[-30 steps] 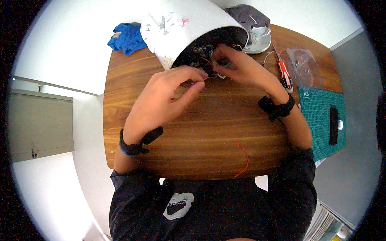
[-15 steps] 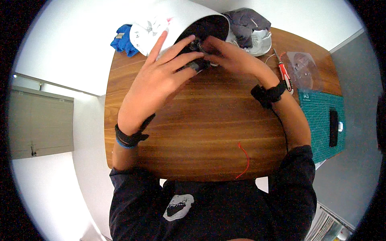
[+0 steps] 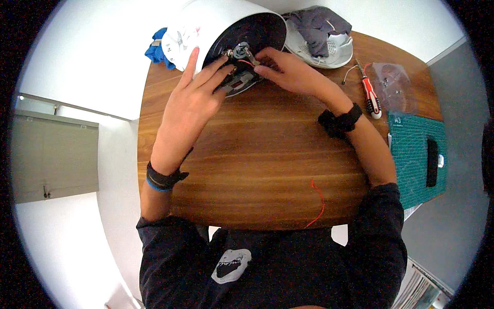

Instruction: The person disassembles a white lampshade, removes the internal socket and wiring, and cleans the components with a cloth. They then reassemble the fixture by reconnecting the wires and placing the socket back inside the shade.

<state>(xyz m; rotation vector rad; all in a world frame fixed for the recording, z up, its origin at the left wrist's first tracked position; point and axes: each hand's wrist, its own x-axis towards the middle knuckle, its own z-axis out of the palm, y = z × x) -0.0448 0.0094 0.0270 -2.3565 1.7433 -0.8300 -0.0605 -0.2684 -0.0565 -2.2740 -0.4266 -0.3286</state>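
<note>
White housing (image 3: 221, 18) lying on its side on the wooden table (image 3: 257, 154), opening toward me; red wire (image 3: 247, 62) inside. My left hand (image 3: 194, 105) spreads its fingers at the housing's left rim; grip cannot be told. My right hand (image 3: 296, 74), thumb and forefinger slightly parted, meets the opening's right side; hold unclear. Right of the housing: grey cloth (image 3: 319, 31), then screwdriver (image 3: 371, 97). Left: blue cloth (image 3: 158, 51).

The left grip (image 3: 193, 100) is splayed, back upward; the right grip (image 3: 290, 73) curls leftward.
</note>
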